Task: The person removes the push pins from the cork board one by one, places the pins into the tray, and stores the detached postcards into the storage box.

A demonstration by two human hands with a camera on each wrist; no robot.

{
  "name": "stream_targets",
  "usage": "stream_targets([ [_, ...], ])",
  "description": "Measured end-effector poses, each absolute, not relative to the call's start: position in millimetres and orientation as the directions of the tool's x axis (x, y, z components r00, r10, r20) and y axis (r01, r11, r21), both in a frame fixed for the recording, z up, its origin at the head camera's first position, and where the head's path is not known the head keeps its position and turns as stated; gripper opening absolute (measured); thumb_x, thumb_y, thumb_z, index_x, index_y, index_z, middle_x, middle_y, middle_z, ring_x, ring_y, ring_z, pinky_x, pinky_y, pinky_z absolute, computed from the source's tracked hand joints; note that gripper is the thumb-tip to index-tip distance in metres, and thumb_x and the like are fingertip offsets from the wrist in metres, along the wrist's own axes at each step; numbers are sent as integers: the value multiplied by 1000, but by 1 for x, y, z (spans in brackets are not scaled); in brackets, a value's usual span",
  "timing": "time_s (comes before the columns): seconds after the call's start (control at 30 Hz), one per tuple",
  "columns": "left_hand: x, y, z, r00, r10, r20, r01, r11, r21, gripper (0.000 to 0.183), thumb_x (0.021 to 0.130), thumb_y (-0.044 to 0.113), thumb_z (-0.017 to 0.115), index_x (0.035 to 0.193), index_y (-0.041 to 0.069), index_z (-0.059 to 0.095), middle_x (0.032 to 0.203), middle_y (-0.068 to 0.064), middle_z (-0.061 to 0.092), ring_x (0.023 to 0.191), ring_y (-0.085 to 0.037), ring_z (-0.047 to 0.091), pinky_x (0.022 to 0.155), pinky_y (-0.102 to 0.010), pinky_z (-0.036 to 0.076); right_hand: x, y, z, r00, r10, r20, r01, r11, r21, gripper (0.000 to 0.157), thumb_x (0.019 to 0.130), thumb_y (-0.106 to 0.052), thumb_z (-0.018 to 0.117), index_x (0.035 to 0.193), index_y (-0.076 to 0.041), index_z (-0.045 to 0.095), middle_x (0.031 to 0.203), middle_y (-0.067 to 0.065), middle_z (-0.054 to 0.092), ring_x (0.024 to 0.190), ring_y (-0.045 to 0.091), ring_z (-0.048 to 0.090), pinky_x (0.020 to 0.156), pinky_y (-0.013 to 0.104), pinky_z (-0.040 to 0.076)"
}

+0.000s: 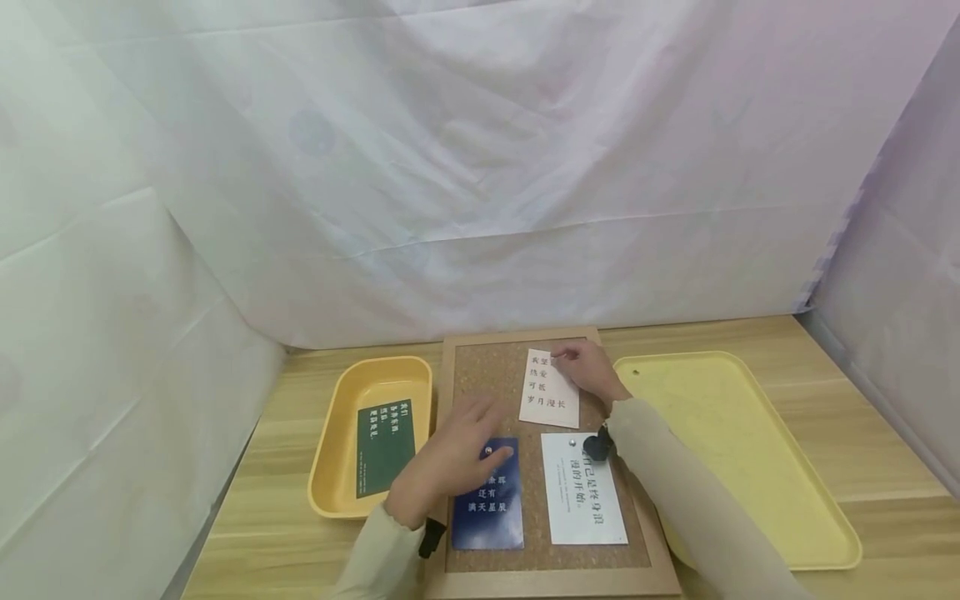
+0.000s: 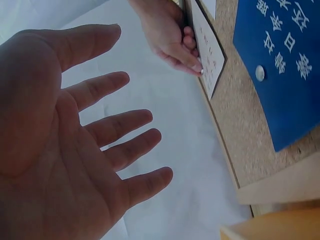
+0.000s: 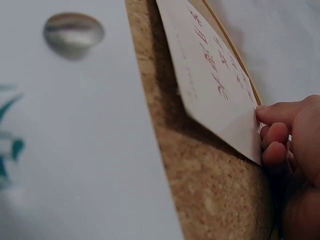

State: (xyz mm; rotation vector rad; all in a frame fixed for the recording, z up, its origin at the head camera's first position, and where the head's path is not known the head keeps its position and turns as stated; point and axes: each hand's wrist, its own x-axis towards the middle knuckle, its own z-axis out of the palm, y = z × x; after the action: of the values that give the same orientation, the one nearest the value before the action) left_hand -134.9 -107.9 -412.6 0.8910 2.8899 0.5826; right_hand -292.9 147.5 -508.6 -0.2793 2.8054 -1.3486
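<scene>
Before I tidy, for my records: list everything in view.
table: 1, tan, underneath
cork board: 1, brown, centre
deep tray: 1, amber, left
green card: 1, green, deep tray
flat tray: 1, yellow, right
blue card: 1, blue, board's left
white cards: 2, white, board's right
pins: at least 2, silver, on cards
cloth: count unclear, white, around table
devices: 2, black, wrists
sleeves: 2, cream, forearms
left hand and right hand: 2, bare, over board
</scene>
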Motion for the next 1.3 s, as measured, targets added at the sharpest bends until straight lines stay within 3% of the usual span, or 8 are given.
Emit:
stream_targets([
  [0.13,-138,-99,-417,-827,563,8,523,763,379,53,99,32,60,147,14,47,153,-14,42,146,-34,31,120,-53,23,-294,145,-508,-982,-175,71,-166,623,-764,20,95,-14,64,110,-6,74,118,18,68,108,33,60,95,51,47],
  [0.3,-143,-90,-422,-813,580,-41,526,764,375,53,100,33,58,149,17,45,150,-11,45,144,-29,35,120,-51,26,-293,143,-505,-986,-159,58,-148,634,-759,20,94,-16,64,110,-7,74,115,17,68,105,32,61,93,49,48],
  [0.57,-152,-78,-432,-819,557,-140,487,803,344,56,100,36,57,152,25,41,160,-11,32,149,-29,27,120,-51,26,-293,140,-506,-989,-141,47,-126,628,-768,19,95,-16,64,108,-8,74,115,16,68,104,32,61,92,50,48],
  [0.97,-168,-61,-445,-812,543,-214,484,832,272,60,101,46,50,155,28,34,163,-11,25,149,-32,26,120,-52,24,-292,139,-507,-991,-130,45,-116,620,-776,17,94,-13,64,107,-8,74,117,17,68,108,33,60,95,51,47],
  [1.3,-173,-47,-457,-816,519,-254,464,850,249,58,102,43,47,156,27,33,165,-8,19,151,-31,19,122,-52,20,-290,136,-508,-992,-122,37,-104,607,-788,16,93,-14,65,106,-10,74,116,16,68,109,33,60,97,52,46],
])
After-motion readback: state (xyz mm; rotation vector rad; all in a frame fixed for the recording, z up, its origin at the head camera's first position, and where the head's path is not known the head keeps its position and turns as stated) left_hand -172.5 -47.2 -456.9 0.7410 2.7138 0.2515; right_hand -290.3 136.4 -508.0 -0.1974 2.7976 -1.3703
